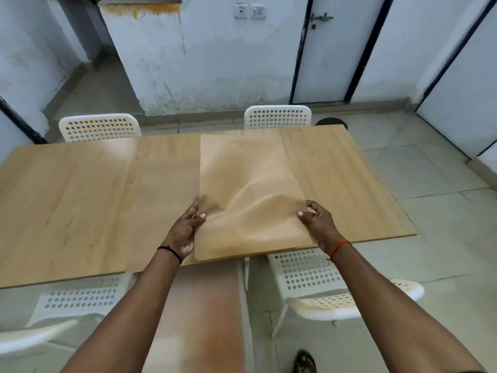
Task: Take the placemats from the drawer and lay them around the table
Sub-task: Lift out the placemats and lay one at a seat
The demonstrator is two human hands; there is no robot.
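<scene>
A tan, dimpled placemat (pixel 244 184) stretches from the near edge of the wooden table (pixel 80 189) toward its far edge, right of the middle. It is rumpled and partly lifted, its near corner hanging over the table edge. My left hand (pixel 185 230) pinches its near left edge. My right hand (pixel 318 222) pinches its near right edge. No drawer is in view.
White perforated chairs stand around the table: two on the far side (pixel 99 127) (pixel 278 117) and two on the near side (pixel 78 300) (pixel 317 286). A tan strip (pixel 199 313) hangs below my arms. Tiled floor lies to the right; white doors behind.
</scene>
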